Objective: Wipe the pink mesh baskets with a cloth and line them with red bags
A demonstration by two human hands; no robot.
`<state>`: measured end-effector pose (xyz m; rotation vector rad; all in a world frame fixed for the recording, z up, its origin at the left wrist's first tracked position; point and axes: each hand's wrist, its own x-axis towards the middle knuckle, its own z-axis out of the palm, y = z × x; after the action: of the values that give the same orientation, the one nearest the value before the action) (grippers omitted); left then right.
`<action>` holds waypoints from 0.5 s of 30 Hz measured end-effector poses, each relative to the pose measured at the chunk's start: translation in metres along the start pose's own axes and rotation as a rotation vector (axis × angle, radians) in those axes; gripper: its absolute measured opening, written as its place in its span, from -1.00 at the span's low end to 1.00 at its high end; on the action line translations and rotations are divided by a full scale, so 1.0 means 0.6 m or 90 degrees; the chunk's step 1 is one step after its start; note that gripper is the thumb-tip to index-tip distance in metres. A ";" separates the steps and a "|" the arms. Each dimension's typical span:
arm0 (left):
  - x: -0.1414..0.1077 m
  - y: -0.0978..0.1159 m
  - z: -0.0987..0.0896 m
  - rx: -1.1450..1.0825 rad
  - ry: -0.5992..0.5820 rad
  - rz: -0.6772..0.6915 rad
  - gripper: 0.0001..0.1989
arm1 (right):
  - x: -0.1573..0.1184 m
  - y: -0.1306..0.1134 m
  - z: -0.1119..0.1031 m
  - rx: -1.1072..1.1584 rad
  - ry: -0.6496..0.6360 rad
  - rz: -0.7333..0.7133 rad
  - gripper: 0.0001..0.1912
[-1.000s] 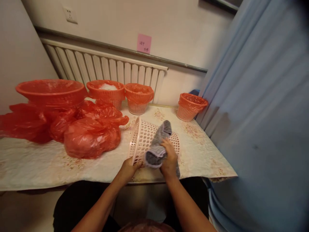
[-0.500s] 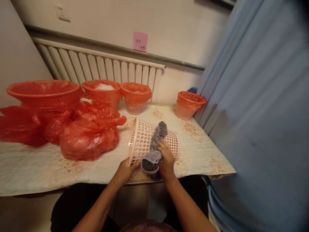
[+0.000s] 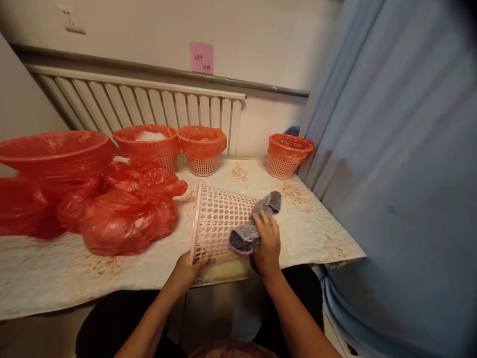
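A pale pink plastic basket (image 3: 219,219) with a lattice wall lies on its side near the table's front edge, its mouth facing left. My left hand (image 3: 187,271) grips the near part of its rim, thumb on the outside wall and the other fingers partly hidden. In my right hand (image 3: 269,242) is a folded grey cloth (image 3: 244,237) with light purple edging. That hand is closed round the cloth and presses it against the basket's side near the base, which cloth and hand partly cover.
Knotted red plastic bags (image 3: 126,219) lie on the left of the floral-covered table (image 3: 313,231). Behind them stand baskets lined with red bags, including a small one (image 3: 201,151); another lined basket (image 3: 286,155) is at the back right. A blue curtain (image 3: 387,189) hangs along the right.
My right hand has slid the cloth rightward along the basket toward its base. My left hand keeps its hold on the rim. The view has shifted slightly.
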<state>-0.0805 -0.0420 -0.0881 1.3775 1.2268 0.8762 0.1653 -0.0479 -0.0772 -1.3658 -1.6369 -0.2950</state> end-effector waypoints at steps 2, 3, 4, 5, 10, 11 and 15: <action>0.001 0.005 -0.001 -0.007 -0.012 0.011 -0.48 | 0.012 -0.035 0.008 0.002 -0.057 -0.078 -0.35; 0.002 0.008 -0.001 -0.012 -0.016 0.012 -0.48 | 0.016 -0.049 0.012 0.002 -0.075 -0.112 -0.38; 0.002 0.011 0.000 -0.018 -0.018 0.010 -0.47 | 0.019 -0.060 0.016 0.000 -0.084 -0.136 -0.41; 0.002 0.013 0.000 -0.025 -0.019 0.007 -0.46 | 0.021 -0.067 0.020 -0.004 -0.087 -0.147 -0.44; 0.001 0.005 -0.001 -0.010 -0.035 -0.002 -0.45 | 0.016 -0.057 0.026 -0.027 -0.083 -0.102 -0.45; 0.001 0.001 -0.002 0.000 -0.033 0.000 -0.45 | 0.013 -0.050 0.024 -0.031 -0.085 -0.090 -0.44; 0.001 -0.009 -0.004 0.028 -0.014 -0.002 -0.48 | 0.004 -0.026 0.016 -0.050 -0.068 -0.044 -0.47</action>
<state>-0.0837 -0.0413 -0.0932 1.4165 1.2383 0.8342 0.1472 -0.0454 -0.0746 -1.4058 -1.7800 -0.3359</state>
